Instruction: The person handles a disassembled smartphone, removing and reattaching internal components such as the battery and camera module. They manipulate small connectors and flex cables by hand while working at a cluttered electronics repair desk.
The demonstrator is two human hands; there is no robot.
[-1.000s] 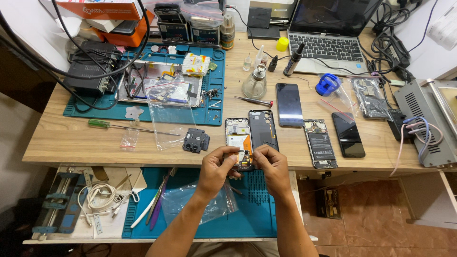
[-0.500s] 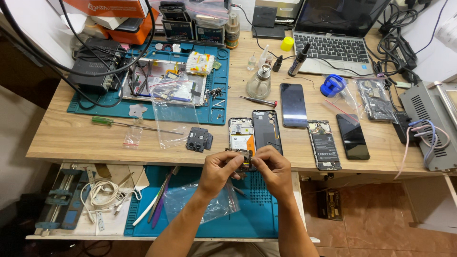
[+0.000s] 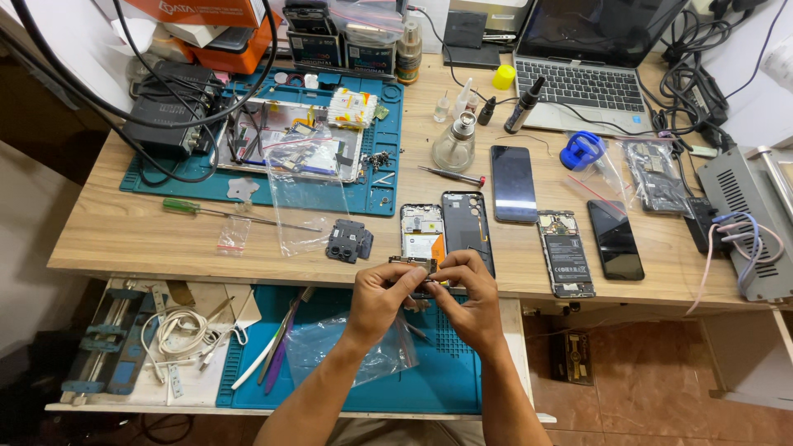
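My left hand [image 3: 382,299] and my right hand [image 3: 467,299] meet over the front edge of the wooden table [image 3: 149,239], fingertips pinched together on a small dark circuit board [image 3: 411,264]. Just beyond them lie an opened phone body [image 3: 422,231] with orange parts showing and a dark phone frame [image 3: 464,221]. Under my hands a clear plastic bag [image 3: 351,347] rests on the blue mat [image 3: 446,384] of a pulled-out shelf.
Further right lie a dark phone [image 3: 513,183], an opened phone with battery [image 3: 565,252] and another dark phone [image 3: 615,239]. A laptop [image 3: 582,78], glass bottle [image 3: 454,144], green screwdriver [image 3: 198,208], black camera module [image 3: 349,240] and upper blue mat [image 3: 178,183] fill the table. Cables [image 3: 178,330] sit lower left.
My hands stay pinched on the small board, shifting slightly toward me. The view moved a little; the things on the table lie as before.
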